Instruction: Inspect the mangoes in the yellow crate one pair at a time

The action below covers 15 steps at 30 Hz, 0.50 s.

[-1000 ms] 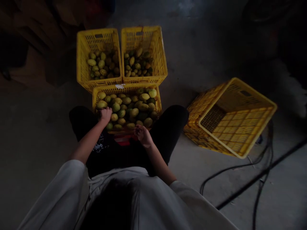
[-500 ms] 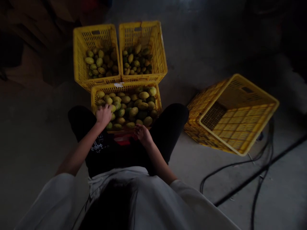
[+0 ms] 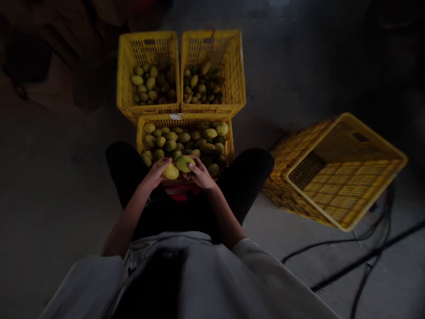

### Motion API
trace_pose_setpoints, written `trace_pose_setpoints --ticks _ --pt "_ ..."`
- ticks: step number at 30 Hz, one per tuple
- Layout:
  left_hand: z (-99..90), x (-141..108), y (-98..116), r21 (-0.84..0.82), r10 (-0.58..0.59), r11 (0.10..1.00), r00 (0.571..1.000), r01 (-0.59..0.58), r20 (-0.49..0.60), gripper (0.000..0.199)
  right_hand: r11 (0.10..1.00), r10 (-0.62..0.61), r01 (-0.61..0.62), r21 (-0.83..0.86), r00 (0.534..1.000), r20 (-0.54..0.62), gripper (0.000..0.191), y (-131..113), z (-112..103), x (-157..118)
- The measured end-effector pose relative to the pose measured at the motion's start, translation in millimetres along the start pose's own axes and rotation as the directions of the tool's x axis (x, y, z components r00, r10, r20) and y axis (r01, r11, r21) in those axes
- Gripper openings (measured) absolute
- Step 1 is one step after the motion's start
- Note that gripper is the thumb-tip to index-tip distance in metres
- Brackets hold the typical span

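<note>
My left hand [image 3: 155,174] is closed around a yellow lemon [image 3: 171,172]. A greener lemon [image 3: 185,164] sits in my right hand [image 3: 202,176], its thumb resting on top. The two fruits are side by side, close together, above the near edge of a yellow plastic crate [image 3: 140,137] between my knees. That crate holds many lemons [image 3: 171,145], from yellow to dark green. The undersides of both held fruits and some of my fingers are hidden.
Behind the near crate stand two deeper yellow crates, a left one [image 3: 122,75] and a right one [image 3: 239,66], each with lemons at the bottom. On the right, a yellow crate [image 3: 300,195] stands tilted. Black cables [image 3: 360,259] cross the floor beside it.
My left hand has come back from the crate's left side with the yellow lemon. My right hand, earlier at the near rim, now shows the greener lemon. The view has shifted slightly.
</note>
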<state>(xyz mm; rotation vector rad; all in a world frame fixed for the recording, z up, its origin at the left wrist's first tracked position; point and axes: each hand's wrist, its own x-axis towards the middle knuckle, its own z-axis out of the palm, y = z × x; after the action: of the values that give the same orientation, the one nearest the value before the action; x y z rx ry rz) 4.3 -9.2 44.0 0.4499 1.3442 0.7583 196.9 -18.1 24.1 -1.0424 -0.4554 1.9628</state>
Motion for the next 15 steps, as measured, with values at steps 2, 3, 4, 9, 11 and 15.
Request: trace_pose_setpoints --ticks 2,3,4,9,11,15 --pt "0.5 4.3 6.7 -0.145 -0.064 0.987 0.997 0.068 0.033 0.032 0.994 -0.047 0.057 0.096 0.993 -0.104 0.040 4.7 -2.5 6.3" --pt "0.6 5.6 9.4 -0.191 -0.076 0.978 0.995 0.087 0.069 0.030 0.988 -0.046 0.066 0.137 0.988 -0.147 0.036 5.3 -3.4 8.2" --pt "0.8 6.5 10.8 -0.218 -0.077 0.971 0.991 0.099 0.107 0.029 0.983 -0.027 0.059 0.176 0.983 -0.180 0.033 4.7 -4.3 9.4" --pt "10.3 14.5 -2.8 -0.272 -0.060 0.956 0.983 0.106 0.172 0.034 0.935 0.013 0.081 0.347 0.965 -0.260 0.023 -1.4 -9.0 9.6" --pt "15.8 20.7 -12.0 -0.287 -0.082 0.950 0.986 0.122 0.147 0.042 0.928 -0.033 0.131 0.349 0.961 -0.275 0.019 0.9 -10.9 11.0" --pt "20.9 31.3 -20.5 -0.279 -0.205 0.933 0.973 0.228 0.110 0.050 0.948 -0.006 0.093 0.305 0.961 -0.275 0.024 10.5 -13.0 19.7"
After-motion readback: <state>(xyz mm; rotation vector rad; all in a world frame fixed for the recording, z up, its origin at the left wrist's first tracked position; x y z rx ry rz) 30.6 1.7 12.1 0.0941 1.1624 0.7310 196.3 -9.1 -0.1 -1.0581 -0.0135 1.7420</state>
